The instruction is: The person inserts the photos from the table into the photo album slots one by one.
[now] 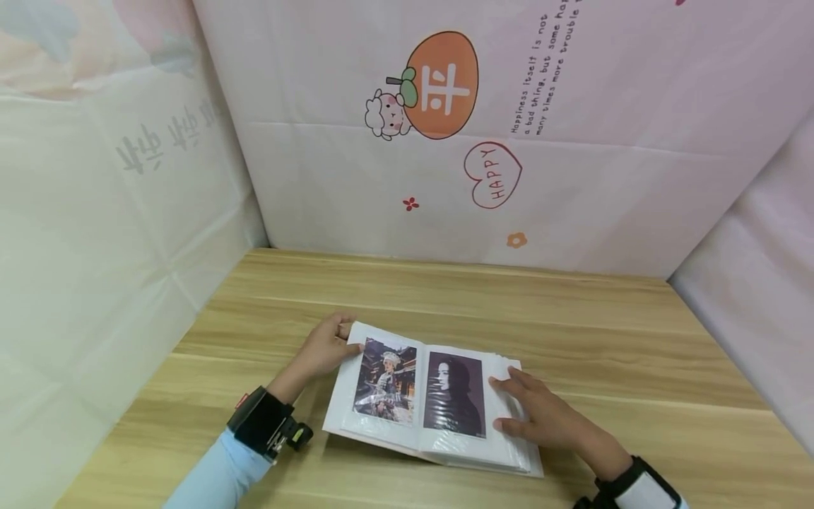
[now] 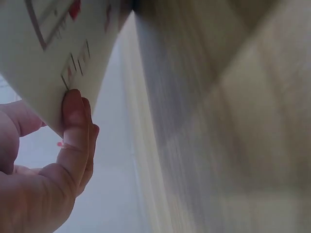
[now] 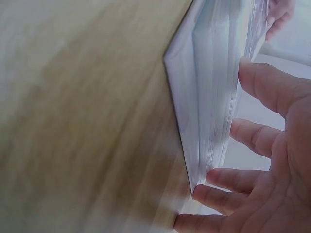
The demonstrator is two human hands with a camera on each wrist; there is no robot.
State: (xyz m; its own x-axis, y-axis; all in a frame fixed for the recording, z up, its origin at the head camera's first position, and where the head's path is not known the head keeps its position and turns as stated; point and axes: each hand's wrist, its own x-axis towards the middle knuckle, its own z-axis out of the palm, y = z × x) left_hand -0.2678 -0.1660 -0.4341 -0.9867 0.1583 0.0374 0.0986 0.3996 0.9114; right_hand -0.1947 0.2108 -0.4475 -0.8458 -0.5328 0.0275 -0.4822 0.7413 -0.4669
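On the left, the forearm in its pale blue sleeve (image 1: pixel 216 470) is cut off by the lower frame edge, and a black wrist mount (image 1: pixel 263 422) is strapped above it. The left hand (image 1: pixel 324 348) is seen at the top-left corner of the open photo album (image 1: pixel 432 399): in the left wrist view its grip is pinched on the edge of the left page, thumb (image 2: pixel 75 131) pressed on top, the other fingers hidden beneath the sheet. Printed marks on that page are caught there, too blurred to be read.

The album lies open near the front middle of the wooden surface (image 1: pixel 572 318). Two sleeved portraits are shown: a figure in ornate headdress on the left page (image 1: pixel 386 382), a dark monochrome portrait on the right page (image 1: pixel 455 394). Glare on the plastic smears the lower parts.

The right hand (image 1: pixel 540 413) is laid flat on the right page stack, fingers spread and straight, nothing grasped; in the right wrist view the fingertips (image 3: pixel 252 77) are seen against the page edges. Its wrist is cropped at the corner.

Behind, the pink backdrop (image 1: pixel 636 177) carries an orange fruit with a white character (image 1: pixel 441 85), a heart reading "HAPPY" (image 1: pixel 492 174), and a line beginning "Happiness itself is not a bad thing", its end cut off at the top. Mirrored grey characters are faintly seen on the left panel (image 1: pixel 95 233).
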